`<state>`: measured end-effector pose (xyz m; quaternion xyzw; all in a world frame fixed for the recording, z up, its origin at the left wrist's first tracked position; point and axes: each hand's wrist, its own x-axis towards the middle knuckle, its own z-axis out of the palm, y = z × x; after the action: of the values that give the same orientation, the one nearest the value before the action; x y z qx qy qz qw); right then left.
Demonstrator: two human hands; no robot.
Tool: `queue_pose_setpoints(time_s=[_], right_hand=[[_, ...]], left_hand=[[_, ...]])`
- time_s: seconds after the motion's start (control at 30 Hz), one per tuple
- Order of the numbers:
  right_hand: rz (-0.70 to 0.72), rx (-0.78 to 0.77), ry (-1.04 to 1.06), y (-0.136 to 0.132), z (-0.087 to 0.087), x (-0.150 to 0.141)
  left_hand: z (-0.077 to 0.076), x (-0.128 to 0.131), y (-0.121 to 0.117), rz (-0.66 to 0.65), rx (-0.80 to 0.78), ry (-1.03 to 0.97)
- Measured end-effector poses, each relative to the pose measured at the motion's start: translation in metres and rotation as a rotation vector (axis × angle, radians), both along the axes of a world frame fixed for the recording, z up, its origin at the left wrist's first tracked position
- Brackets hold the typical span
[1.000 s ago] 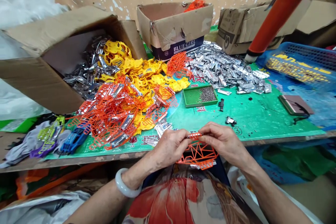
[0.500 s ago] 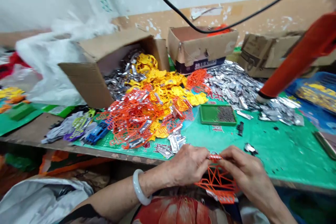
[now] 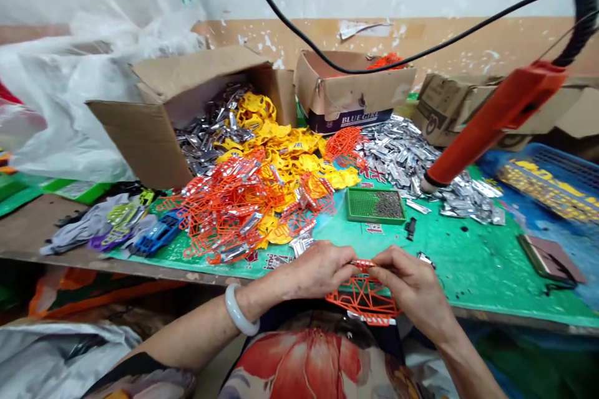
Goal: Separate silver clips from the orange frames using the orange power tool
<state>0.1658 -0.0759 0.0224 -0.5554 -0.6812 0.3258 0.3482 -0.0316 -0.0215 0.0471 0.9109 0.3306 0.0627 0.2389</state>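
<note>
An orange plastic lattice frame point(image 3: 365, 296) hangs in front of the table edge, with silvery bits along its lower rim. My left hand point(image 3: 322, 268) pinches its upper left end, and a pale bangle circles that wrist. At the upper right end, my right hand point(image 3: 409, 280) is closed on the same frame. The fingertips hide part of the top strip. Just beyond my left hand lie a few silver plates point(image 3: 301, 244). A pile of similar orange frames point(image 3: 229, 206), some with silver plates on them, spreads to the left.
Yellow plastic shells point(image 3: 299, 149) spill from an open cardboard box point(image 3: 140, 143). A green tray point(image 3: 358, 206) of small screws sits mid-table, before silver parts point(image 3: 397, 149). An orange power screwdriver point(image 3: 491, 128) hangs at right on a black cable. Farther right are a blue basket point(image 3: 556, 156) and a notebook point(image 3: 552, 262).
The camera view has swung left and tilted up, then shifted slightly back. Both hands keep the same hold on the orange frame. The screwdriver shows more fully now.
</note>
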Motion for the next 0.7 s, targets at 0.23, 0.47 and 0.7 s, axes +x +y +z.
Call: queue_pose_setpoints(time_s=[0.23, 0.47, 0.7], right_hand=[[0.015, 0.161, -0.062, 0.007, 0.01, -0.001], [0.072, 0.142, -0.045, 0.023, 0.011, 0.012], [0.109, 0.233, -0.153, 0.019, 0.017, 0.009]], left_hand=[[-0.011, 0.004, -0.001, -0.039, 0.379, -0.027], [-0.019, 0.006, 0.013, -0.076, 0.404, -0.2], [-0.022, 0.005, 0.024, -0.133, 0.43, -0.24]])
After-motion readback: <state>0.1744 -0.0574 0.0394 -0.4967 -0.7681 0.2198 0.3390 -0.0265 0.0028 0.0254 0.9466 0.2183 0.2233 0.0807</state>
